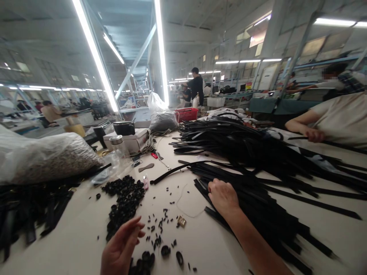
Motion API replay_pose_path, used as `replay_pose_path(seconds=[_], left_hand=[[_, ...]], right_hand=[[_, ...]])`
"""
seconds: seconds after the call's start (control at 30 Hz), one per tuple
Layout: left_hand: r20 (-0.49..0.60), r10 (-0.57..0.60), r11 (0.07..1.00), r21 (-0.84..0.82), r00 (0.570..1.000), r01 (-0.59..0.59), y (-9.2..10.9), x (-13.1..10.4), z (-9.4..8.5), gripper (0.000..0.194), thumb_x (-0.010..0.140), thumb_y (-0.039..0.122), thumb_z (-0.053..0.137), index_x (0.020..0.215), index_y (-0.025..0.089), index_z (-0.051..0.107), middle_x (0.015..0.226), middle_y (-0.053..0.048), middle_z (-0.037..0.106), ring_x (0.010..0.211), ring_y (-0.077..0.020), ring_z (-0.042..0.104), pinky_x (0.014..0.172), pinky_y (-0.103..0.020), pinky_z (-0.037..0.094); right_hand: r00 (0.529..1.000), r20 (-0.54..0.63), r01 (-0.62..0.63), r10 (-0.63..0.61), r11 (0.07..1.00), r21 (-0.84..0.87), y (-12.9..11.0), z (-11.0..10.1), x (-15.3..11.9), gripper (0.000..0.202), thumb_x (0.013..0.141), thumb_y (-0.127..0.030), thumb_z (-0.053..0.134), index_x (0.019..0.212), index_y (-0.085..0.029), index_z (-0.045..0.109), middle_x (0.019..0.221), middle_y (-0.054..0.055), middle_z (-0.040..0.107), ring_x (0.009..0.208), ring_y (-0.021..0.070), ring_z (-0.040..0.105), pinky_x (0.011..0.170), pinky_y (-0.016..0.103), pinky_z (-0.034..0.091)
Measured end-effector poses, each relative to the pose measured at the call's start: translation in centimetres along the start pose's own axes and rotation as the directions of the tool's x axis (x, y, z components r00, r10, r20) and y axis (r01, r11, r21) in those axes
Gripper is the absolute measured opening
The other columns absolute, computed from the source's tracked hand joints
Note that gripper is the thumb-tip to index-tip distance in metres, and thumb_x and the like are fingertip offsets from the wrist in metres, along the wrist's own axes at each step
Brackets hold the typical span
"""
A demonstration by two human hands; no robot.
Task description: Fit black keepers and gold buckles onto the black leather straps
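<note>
My right hand (224, 198) lies on a pile of black belt straps (255, 206), with its fingers curled down around strap ends. How many straps are between the fingers is hidden. My left hand (122, 246) hovers over the table, its fingers loosely bent and apart, and nothing shows in it. Close beside it is a heap of small black loops (124, 202), and a few more loops (146, 261) lie nearer to me. Tiny black bits (160, 225) are scattered between my hands, near a gold-coloured buckle (181, 220).
A larger strap pile (229, 141) covers the far right, where a co-worker's hand (314, 134) holds a strap. On the left stand a full plastic sack (48, 156) and a glass jar (118, 145). Behind are a white box (129, 139) and a red basket (187, 114).
</note>
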State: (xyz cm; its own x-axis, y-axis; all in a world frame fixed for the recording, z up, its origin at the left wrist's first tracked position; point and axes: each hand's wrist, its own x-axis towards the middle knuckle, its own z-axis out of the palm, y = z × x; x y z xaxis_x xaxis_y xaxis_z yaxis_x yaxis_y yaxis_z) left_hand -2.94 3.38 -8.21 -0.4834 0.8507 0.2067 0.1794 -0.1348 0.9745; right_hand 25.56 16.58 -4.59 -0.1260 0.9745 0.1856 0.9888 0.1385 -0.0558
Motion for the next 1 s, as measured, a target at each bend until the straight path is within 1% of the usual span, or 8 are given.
replay_pose_path(seconds=[0.1,0.17,0.27,0.4,0.5,0.57,0.7,1.0], left_hand=[[0.021,-0.017,1.0,-0.008,1.0,0.017,0.1,0.0,-0.2,0.042,0.073,0.053,0.073,0.1,0.021,0.072,0.086,-0.006,0.073,0.07,-0.0205,0.066,0.061,-0.026,0.056],[0.06,-0.035,0.999,-0.02,0.998,0.036,0.3,-0.1,-0.4,0.043,0.074,0.051,0.073,0.103,0.019,0.07,0.086,-0.007,0.072,0.071,-0.0211,0.066,0.062,-0.027,0.055],[0.18,-0.069,0.995,-0.056,0.981,0.08,0.7,-0.4,-0.5,0.049,0.08,0.046,0.07,0.119,0.018,0.06,0.088,-0.007,0.07,0.072,-0.02,0.065,0.065,-0.028,0.053],[0.423,-0.147,0.978,-0.07,0.894,0.195,1.2,-1.1,-0.1,0.072,0.081,0.044,0.07,0.141,0.021,0.038,0.084,-0.005,0.067,0.067,-0.0183,0.062,0.058,-0.026,0.05],[0.479,-0.201,0.961,-0.074,0.854,0.267,1.6,-1.5,0.2,0.072,0.083,0.045,0.068,0.142,0.019,0.035,0.077,-0.002,0.063,0.063,-0.0167,0.06,0.057,-0.026,0.048],[0.469,-0.237,0.944,-0.094,0.851,0.315,1.9,-1.5,0.3,0.073,0.083,0.046,0.067,0.142,0.016,0.036,0.069,0.0,0.06,0.057,-0.015,0.058,0.055,-0.024,0.047],[0.418,-0.301,0.908,-0.15,0.857,0.392,2.0,-0.9,-0.1,0.079,0.083,0.045,0.067,0.145,0.014,0.03,0.062,0.002,0.058,0.054,-0.0145,0.057,0.05,-0.021,0.044],[0.403,-0.375,0.859,-0.189,0.835,0.476,2.0,-1.0,0.0,0.078,0.081,0.044,0.069,0.145,0.016,0.034,0.065,0.0,0.06,0.056,-0.0149,0.059,0.049,-0.02,0.042]], right_hand=[[0.993,-0.008,0.118,-0.118,0.989,0.089,-1.4,-0.8,-0.5,0.01,0.087,-0.014,0.059,0.081,-0.018,0.066,0.088,0.006,0.069,0.087,0.0206,0.064,0.078,0.029,0.04],[0.976,-0.02,0.216,-0.219,0.941,0.26,-2.9,-1.3,-1.4,0.008,0.091,-0.021,0.057,0.086,-0.021,0.064,0.085,0.001,0.068,0.08,0.0151,0.063,0.072,0.024,0.041],[0.924,-0.046,0.325,-0.378,0.719,0.615,-5.4,-1.3,-3.1,0.008,0.092,-0.024,0.056,0.087,-0.021,0.062,0.076,-0.002,0.066,0.067,0.0123,0.059,0.063,0.021,0.04],[0.853,-0.007,0.305,-0.522,0.487,0.818,-8.3,-0.5,-5.4,0.005,0.088,-0.021,0.059,0.085,-0.02,0.063,0.071,-0.003,0.064,0.062,0.0113,0.055,0.06,0.021,0.039],[0.802,0.043,0.245,-0.596,0.394,0.886,-9.5,0.1,-6.4,0.006,0.088,-0.019,0.058,0.087,-0.02,0.064,0.069,-0.004,0.063,0.059,0.0102,0.053,0.057,0.02,0.039],[0.798,0.058,0.211,-0.6,0.369,0.905,-9.8,0.3,-6.7,0.008,0.084,-0.019,0.062,0.092,-0.02,0.064,0.074,-0.003,0.065,0.063,0.0107,0.056,0.061,0.02,0.041],[0.846,0.078,0.167,-0.528,0.401,0.901,-9.8,0.5,-6.6,0.022,0.075,-0.021,0.073,0.095,-0.022,0.065,0.084,-0.003,0.068,0.074,0.0134,0.06,0.067,0.022,0.043],[0.868,0.062,0.184,-0.493,0.435,0.882,-9.8,0.7,-6.6,0.009,0.076,-0.02,0.072,0.084,-0.021,0.068,0.074,-0.003,0.067,0.067,0.0125,0.058,0.062,0.022,0.04]])
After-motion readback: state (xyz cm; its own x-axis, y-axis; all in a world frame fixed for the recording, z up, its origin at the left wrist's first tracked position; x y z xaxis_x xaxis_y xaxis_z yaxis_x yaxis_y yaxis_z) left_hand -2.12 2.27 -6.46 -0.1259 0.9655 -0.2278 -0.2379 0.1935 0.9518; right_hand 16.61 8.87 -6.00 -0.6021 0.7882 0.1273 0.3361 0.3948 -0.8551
